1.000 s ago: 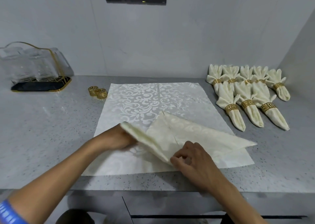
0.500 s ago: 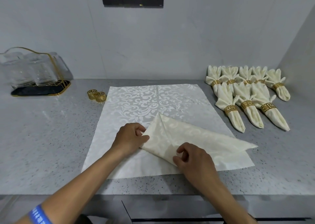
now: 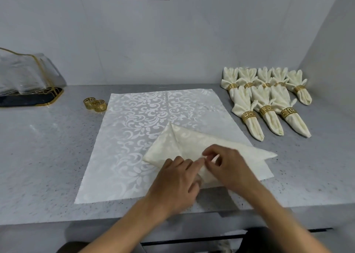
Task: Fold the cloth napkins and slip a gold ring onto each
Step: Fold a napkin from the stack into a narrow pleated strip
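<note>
step: mid-fold | cream damask cloth napkin [image 3: 194, 143] on white patterned mat [image 3: 134, 129], near-centre | L hand [image 3: 175, 183] pressing napkin's near corner, fingers fairly straight | R hand [image 3: 228, 168] pinching fold edge | next: finish pleats, then take a gold metal ring [image 3: 95, 104] from far left | 8 ringed napkins [image 3: 267, 99] far right

**Soft, even light; blurred hands**

Lit evenly and fairly brightly from above, with a cool grey cast. Only faint shadows under the right hand [image 3: 229, 169] and left hand [image 3: 175, 183]. Motion blur on both, worst at the fingertips. Slight sheen on the counter [image 3: 42, 150]. Wide-angle bending near the edges; softness throughout, strongest along the bottom.
</note>
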A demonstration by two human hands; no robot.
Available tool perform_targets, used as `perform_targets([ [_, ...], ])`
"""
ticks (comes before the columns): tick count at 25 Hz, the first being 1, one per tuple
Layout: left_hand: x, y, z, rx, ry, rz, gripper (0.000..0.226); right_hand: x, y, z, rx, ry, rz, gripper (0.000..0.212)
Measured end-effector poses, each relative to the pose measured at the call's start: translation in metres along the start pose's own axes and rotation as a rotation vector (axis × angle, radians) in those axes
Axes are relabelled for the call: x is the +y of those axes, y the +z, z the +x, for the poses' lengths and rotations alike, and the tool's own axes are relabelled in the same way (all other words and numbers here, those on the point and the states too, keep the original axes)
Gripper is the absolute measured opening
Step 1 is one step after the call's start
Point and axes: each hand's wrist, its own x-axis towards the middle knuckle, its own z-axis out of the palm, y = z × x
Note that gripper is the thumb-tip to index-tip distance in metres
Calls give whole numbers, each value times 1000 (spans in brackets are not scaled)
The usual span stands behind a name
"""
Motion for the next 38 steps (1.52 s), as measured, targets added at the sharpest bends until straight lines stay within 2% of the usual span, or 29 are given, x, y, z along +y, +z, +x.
perform_targets([
  [2, 0, 4, 1, -6, 30, 68, 41, 27, -34, 17, 39, 33, -175, 23],
  [3, 0, 6, 0, -14, 46, 107, 31, 40, -50, 25, 21, 82, -291, 25],
  [5, 0, 10, 0, -22, 62, 162, 10, 61, -75, 35, -89, 199, -457, 28],
  [7, -2, 8, 1, -28, 76, 174, 8, 70, -86, 35, -211, 244, -479, 21],
  [11, -17, -15, -11, -57, 156, 225, 13, 71, -86, 15, -327, 151, -248, 25],
  [14, -24, -25, -29, -19, 69, 100, 26, 67, -86, 1, -447, 192, 74, 8],
  [16, -20, -22, -34, -9, 48, 87, 29, 63, -92, 2, -527, 196, 232, 18],
  [18, -18, -15, -37, -6, 53, 130, 27, 55, -101, 12, -532, 159, 353, 15],
  [21, -19, -15, -42, 13, 12, 93, 22, 40, -99, 35, -549, 251, 727, 24],
  [23, -17, -15, -45, 31, 8, 75, 22, 29, -82, 54, -497, 252, 773, 19],
  [24, -15, -15, -45, 42, 15, 72, 22, 23, -69, 64, -434, 247, 683, 16],
  [26, -14, -14, -46, 67, 16, 65, 21, 13, -39, 83, -276, 224, 453, 23],
  [28, -12, -11, -45, 100, -18, 41, 27, 5, -11, 97, -183, 188, 289, 20],
  [31, -5, -8, -38, 164, -177, -16, 35, 4, 17, 107, -136, 151, 183, 6],
  [33, -1, -8, -33, 182, -272, -44, 26, 8, 28, 108, -89, 150, 177, 11],
  [35, 0, -6, -34, 190, -298, -49, 11, 11, 35, 105, -30, 149, 139, 16],
  [36, 2, -5, -35, 166, -289, -51, 18, 13, 36, 103, -14, 141, 108, 18],
  [38, 3, 1, -38, 143, -229, -29, 15, 13, 38, 101, -13, 111, 59, 18],
])
